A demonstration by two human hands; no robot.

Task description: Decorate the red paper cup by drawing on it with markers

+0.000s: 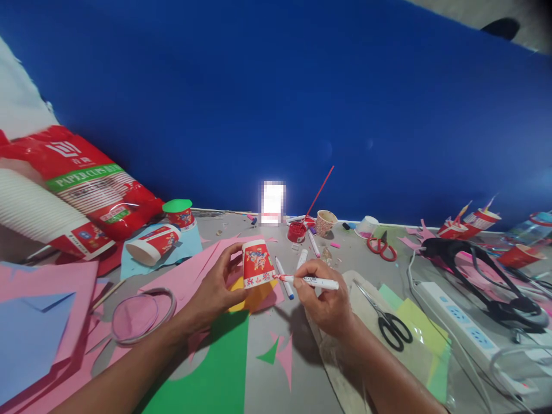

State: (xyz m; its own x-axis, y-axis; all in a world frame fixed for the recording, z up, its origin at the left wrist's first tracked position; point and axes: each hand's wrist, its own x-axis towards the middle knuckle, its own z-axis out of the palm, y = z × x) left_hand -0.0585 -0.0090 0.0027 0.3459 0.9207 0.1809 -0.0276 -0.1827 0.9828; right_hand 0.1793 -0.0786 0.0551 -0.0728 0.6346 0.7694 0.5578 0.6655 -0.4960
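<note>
My left hand (222,284) grips a red paper cup (257,261) with a printed figure and a white patterned band. The cup is upside down, its rim at the bottom, slightly tilted. Between the fingers of my right hand (323,296) is a white marker (321,282), its red tip at the cup's patterned band on the right side. Whether the tip touches the cup is hard to tell. Behind the cup lie a blue-tipped marker (285,280) and a white cap-like piece (302,259). An orange paper piece (248,294) shows beneath the cup.
Black-handled scissors (394,330) and a white power strip (459,322) lie to the right. Red scissors (381,248) and a red paint pot (296,232) with a stick sit farther back. Left are a paper cup bag (86,178), stacked cups (38,201), and green paper (207,368).
</note>
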